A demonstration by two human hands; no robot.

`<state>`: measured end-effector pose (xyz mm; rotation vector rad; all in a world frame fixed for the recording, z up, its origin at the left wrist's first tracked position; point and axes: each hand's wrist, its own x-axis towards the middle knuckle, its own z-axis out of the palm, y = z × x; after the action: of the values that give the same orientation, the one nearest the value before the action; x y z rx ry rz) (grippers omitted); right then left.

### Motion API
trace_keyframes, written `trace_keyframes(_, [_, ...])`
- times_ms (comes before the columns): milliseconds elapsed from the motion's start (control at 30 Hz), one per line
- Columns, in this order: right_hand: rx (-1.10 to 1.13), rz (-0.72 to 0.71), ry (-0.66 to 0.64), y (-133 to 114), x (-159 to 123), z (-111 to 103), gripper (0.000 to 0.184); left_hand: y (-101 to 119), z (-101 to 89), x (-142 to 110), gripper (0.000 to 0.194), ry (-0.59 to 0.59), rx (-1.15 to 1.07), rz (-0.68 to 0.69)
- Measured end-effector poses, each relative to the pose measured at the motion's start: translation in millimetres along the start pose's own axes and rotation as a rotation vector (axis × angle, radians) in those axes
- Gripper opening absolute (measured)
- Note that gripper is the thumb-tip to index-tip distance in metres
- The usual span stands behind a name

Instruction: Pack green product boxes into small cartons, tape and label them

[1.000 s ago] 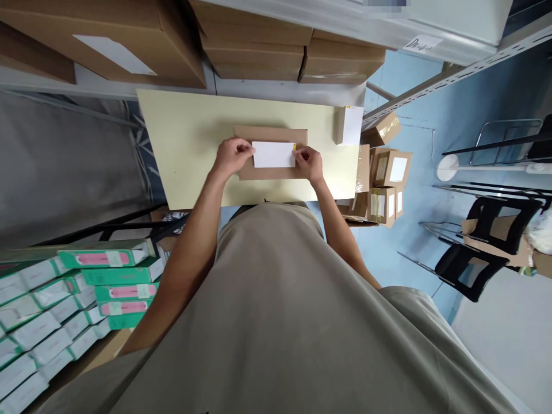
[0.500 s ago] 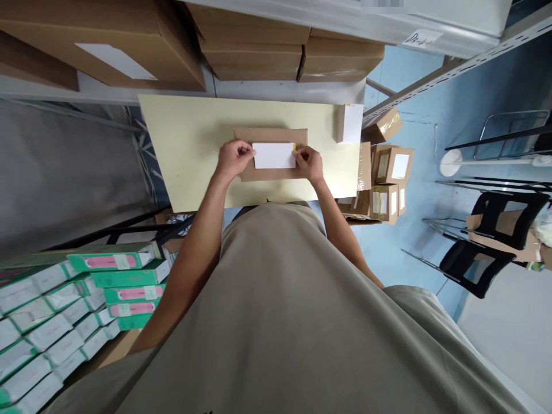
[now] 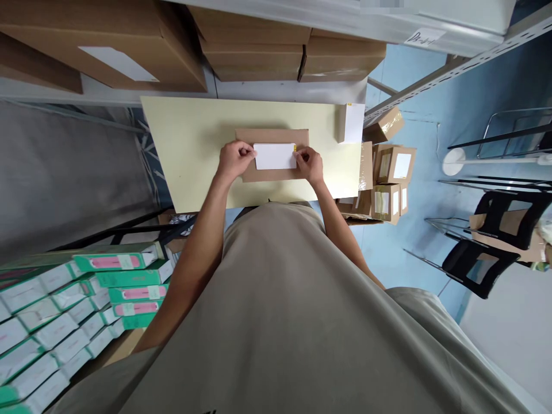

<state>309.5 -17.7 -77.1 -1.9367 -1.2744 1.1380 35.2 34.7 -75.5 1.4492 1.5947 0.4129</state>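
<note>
A flat brown cardboard box point(image 3: 271, 135) lies on the pale yellow tabletop point(image 3: 194, 167) in front of me. Over the middle of its top face is a white rectangular label point(image 3: 276, 156) with a small yellow mark at its right end. My left hand point(image 3: 235, 158) pinches the label's left end between thumb and fingertips. At the opposite end, beside the yellow mark, my right hand point(image 3: 310, 164) pinches it the same way. Whether the label is touching the cardboard I cannot tell.
A tall white stack point(image 3: 351, 123) stands at the table's right end. Large brown cartons point(image 3: 254, 60) fill the shelf behind the table. Taped cartons point(image 3: 386, 201) sit on the floor at right, with black chairs point(image 3: 480, 267) beyond. Green-and-white boxes point(image 3: 56, 328) are piled at lower left.
Both hands keep their pinch on the label, which stays over the box. The whole view has shifted only slightly.
</note>
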Motion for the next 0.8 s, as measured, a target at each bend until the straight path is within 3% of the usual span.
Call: trace_keyframes(800, [-0.038, -0.044, 0.055, 6.5, -4.3, 6.8, 0.038, -3.7, 8.0, 1.0, 0.008, 0.043, 0.012, 0.011])
